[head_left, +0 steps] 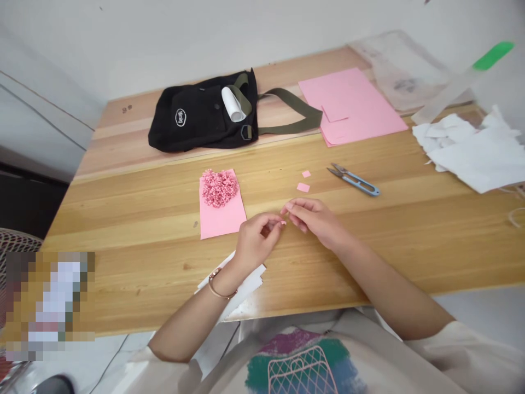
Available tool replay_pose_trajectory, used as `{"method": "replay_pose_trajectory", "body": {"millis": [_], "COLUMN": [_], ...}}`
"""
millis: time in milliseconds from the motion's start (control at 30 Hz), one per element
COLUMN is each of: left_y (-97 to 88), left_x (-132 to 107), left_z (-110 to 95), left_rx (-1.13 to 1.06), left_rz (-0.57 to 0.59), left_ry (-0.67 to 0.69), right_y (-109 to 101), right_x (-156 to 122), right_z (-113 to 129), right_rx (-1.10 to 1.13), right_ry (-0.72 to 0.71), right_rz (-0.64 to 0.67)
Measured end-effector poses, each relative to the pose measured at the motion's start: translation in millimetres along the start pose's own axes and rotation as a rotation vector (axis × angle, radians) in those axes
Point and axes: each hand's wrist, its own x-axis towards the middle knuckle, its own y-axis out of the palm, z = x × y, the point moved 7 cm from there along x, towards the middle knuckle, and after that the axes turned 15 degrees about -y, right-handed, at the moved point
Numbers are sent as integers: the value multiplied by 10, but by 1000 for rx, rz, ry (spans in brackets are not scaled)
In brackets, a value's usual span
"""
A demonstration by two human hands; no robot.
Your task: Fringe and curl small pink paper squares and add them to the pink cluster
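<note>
My left hand (257, 241) and my right hand (315, 219) meet over the middle of the wooden table (143, 257). Their fingertips pinch a tiny pink paper piece (283, 221) between them. Just left of the hands lies a pink card (223, 216) with a heap of small pink paper bits (219, 187) at its far end. Two small pink paper squares (304, 187) lie beyond my right hand. Under my left wrist, at the table's front edge, sits some white paper (246, 287).
Blue-handled snips (356, 180) lie right of the squares. A stack of pink sheets (353, 106) sits at the far right, a black bag (205, 112) with an olive strap at the far centre. Crumpled white paper (476, 145) and a plastic sleeve (402, 68) fill the right side.
</note>
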Motion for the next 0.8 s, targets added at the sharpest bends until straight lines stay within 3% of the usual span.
{"method": "replay_pose_trajectory", "body": {"millis": [133, 267, 567, 700, 800], "left_y": [-56, -92, -78, -38, -107], "left_x": [-79, -90, 25, 114, 132], "left_z": [-162, -207, -66, -172, -298], "left_rx": [169, 180, 5, -7, -42], "left_rz": [-116, -136, -128, -29, -65], "left_ry": [229, 290, 87, 3, -45], "right_y": [-6, -7, 3, -29, -48], "right_x": [-10, -25, 26, 69, 76], "right_z": [26, 45, -60, -48, 2], "right_rx": [3, -7, 53, 110, 117], "right_ry": [10, 16, 11, 37, 85], "right_rz": [-16, 4, -9, -13, 123]}}
